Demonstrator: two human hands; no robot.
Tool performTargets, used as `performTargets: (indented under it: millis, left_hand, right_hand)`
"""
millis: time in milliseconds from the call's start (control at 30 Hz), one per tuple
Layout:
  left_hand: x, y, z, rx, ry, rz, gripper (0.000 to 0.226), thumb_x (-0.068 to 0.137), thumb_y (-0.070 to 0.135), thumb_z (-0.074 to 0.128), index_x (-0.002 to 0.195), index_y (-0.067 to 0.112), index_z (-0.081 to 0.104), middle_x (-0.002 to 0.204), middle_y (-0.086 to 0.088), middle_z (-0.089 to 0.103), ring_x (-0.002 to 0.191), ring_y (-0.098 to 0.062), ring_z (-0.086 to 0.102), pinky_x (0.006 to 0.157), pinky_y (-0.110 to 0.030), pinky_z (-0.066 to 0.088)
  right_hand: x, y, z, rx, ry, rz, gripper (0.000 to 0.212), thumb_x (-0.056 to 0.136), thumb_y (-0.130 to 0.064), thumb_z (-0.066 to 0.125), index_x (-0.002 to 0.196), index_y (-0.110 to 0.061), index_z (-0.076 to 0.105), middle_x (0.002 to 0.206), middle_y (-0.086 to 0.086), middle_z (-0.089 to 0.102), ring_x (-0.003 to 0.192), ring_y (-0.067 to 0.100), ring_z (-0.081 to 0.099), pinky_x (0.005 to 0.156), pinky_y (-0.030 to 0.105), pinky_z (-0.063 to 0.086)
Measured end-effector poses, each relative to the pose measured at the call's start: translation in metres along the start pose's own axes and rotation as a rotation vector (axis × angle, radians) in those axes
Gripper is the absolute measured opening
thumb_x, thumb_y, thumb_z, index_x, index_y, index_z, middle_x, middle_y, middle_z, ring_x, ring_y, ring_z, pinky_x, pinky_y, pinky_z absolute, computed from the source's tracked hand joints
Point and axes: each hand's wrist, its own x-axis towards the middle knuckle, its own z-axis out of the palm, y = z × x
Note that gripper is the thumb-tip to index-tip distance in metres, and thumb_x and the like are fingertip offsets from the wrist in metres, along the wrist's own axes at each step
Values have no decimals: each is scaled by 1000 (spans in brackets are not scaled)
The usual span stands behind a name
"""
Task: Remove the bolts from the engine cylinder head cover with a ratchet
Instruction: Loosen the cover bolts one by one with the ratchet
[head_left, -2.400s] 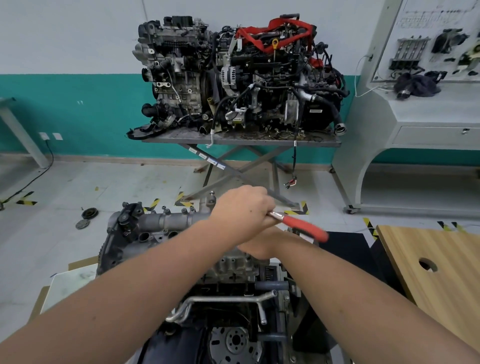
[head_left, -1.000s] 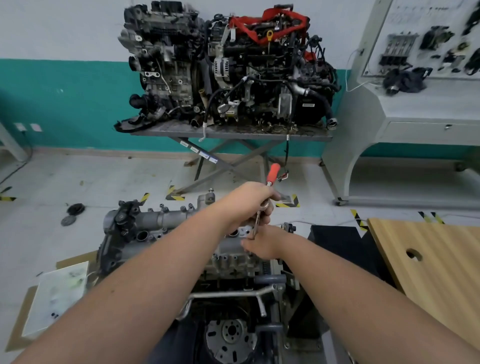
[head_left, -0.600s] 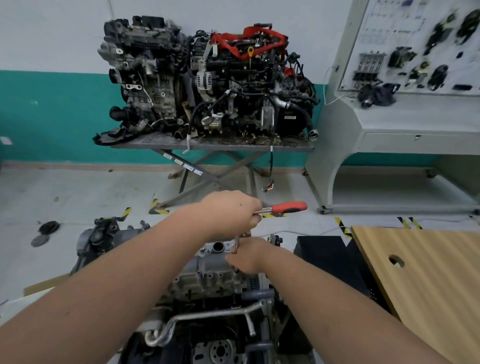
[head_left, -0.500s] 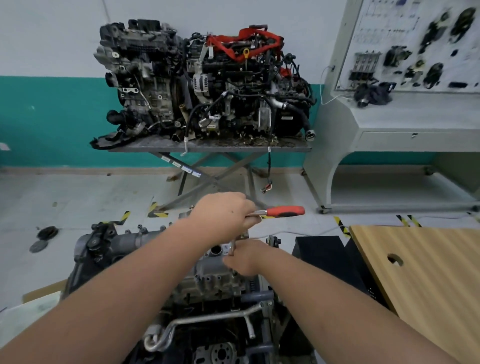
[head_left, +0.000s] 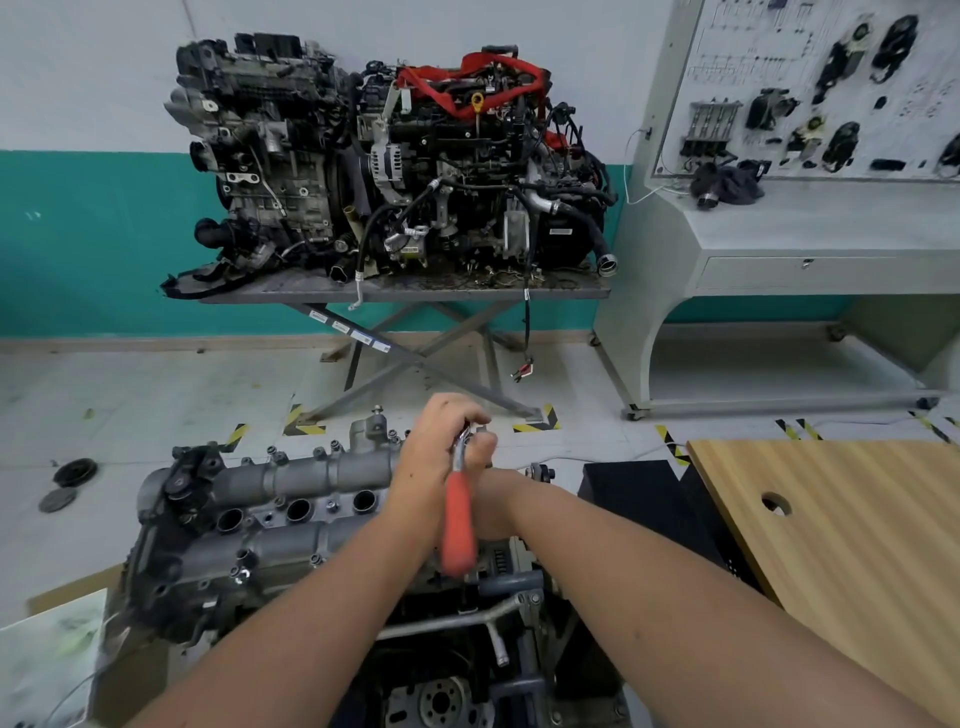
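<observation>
The grey cylinder head cover (head_left: 291, 540) lies on the engine in front of me, with small bolts (head_left: 315, 559) along its edges. My left hand (head_left: 439, 441) grips the head of the ratchet (head_left: 460, 525) over the cover's right end. Its red handle points back toward me. My right hand (head_left: 493, 512) sits just below, curled round the shaft under the ratchet head, partly hidden by the handle. The bolt under the tool is hidden.
Two more engines (head_left: 395, 171) stand on a folding metal table (head_left: 405, 293) at the wall. A wooden tabletop (head_left: 841, 545) with a round hole and a black box (head_left: 639, 493) are on the right. A grey training console (head_left: 779, 244) stands behind. Two dark discs (head_left: 72, 475) lie on the floor at left.
The red handle has swung from pointing right to pointing toward me, after earlier pointing away. Both hands have stayed over the cover's right end.
</observation>
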Motion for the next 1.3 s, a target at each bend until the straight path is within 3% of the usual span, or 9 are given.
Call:
performTargets:
  millis: [200, 300, 467, 733, 833, 933, 1033, 1133, 1300]
  left_hand:
    - [4, 4, 10, -499, 94, -509, 40, 89, 63, 39, 84, 39, 71, 73, -2, 68, 57, -16, 57, 62, -32, 47]
    - [11, 1, 5, -571, 66, -628, 45, 95, 55, 38, 79, 32, 74, 66, -5, 66, 51, -16, 53, 56, -30, 45]
    - [23, 3, -5, -612, 82, -864, 38, 103, 46, 43, 97, 14, 61, 55, -6, 58, 45, -20, 52, 44, -26, 47]
    - [41, 20, -15, -364, -276, -926, 22, 100, 29, 48, 94, 12, 59, 57, -4, 57, 54, -25, 63, 69, -36, 57]
    - [48, 28, -17, -180, -479, -880, 18, 98, 22, 48, 100, 9, 61, 62, -4, 62, 67, -28, 71, 85, -43, 54]
    - [59, 41, -19, 114, -647, -778, 17, 96, 16, 49, 102, 5, 60, 66, -6, 70, 71, -26, 74, 75, -40, 58]
    - [68, 47, -17, 776, -787, -383, 18, 98, 20, 45, 90, 17, 60, 73, -6, 70, 57, -17, 60, 53, -29, 46]
    - [55, 42, -11, 1209, -694, 17, 21, 105, 34, 37, 90, 20, 43, 74, 1, 51, 61, -18, 49, 50, -28, 33]
    - [26, 19, -9, 966, -327, 402, 37, 94, 31, 67, 66, 16, 47, 65, 2, 37, 57, -24, 43, 54, -33, 28]
  right_hand:
    - [1, -5, -1, -76, -14, 87, 36, 102, -15, 33, 124, 2, 56, 119, 19, 59, 102, 29, 51, 92, 41, 43]
    - [2, -4, 2, -56, 12, 67, 32, 102, -18, 32, 113, -3, 58, 107, 16, 57, 93, 27, 49, 82, 37, 41]
    - [5, -3, 4, -68, 8, 77, 34, 100, -31, 35, 110, -13, 63, 112, 11, 64, 102, 28, 58, 96, 44, 48]
    - [3, 4, 6, -28, 33, 75, 24, 100, -34, 38, 93, -20, 55, 102, 5, 53, 96, 25, 51, 82, 36, 40]
    - [-1, 6, 7, -49, 43, 50, 30, 102, -37, 37, 80, -20, 47, 103, 7, 41, 94, 23, 41, 82, 34, 34]
    - [-3, 6, 9, -52, 31, 48, 34, 103, -37, 36, 106, -10, 56, 109, 12, 48, 95, 22, 39, 88, 37, 39]
    - [2, 4, 10, -64, 47, 61, 35, 102, -35, 36, 74, -16, 46, 79, 0, 45, 82, 23, 46, 72, 32, 37]
    - [1, 1, 8, -66, 35, 68, 30, 101, -33, 37, 85, -12, 51, 87, 6, 48, 87, 24, 45, 75, 33, 35]
    - [4, 4, 12, -125, 82, -17, 22, 98, -25, 31, 85, -21, 49, 86, 1, 51, 87, 26, 51, 76, 41, 45]
